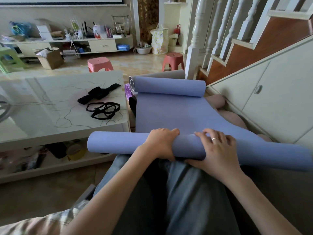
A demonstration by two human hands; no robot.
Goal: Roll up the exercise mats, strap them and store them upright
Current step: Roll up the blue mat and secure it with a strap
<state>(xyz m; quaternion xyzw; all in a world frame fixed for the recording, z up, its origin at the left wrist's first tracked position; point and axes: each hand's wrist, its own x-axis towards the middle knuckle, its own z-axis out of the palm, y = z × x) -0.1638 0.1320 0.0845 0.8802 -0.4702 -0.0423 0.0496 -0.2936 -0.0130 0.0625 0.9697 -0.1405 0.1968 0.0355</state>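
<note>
Blue-violet foam exercise mat lies half-rolled across the person's lap, both ends curled. Left hand and right hand wrap their fingers over the near roll. Black elastic straps wait unused on the glossy white counter; strapping and upright storing remain.

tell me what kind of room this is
Most likely a lived-in home living room: a low cluttered TV cabinet along the far wall, a wooden staircase with white railings, plastic stools on the floor and a glass-topped coffee table.
</note>
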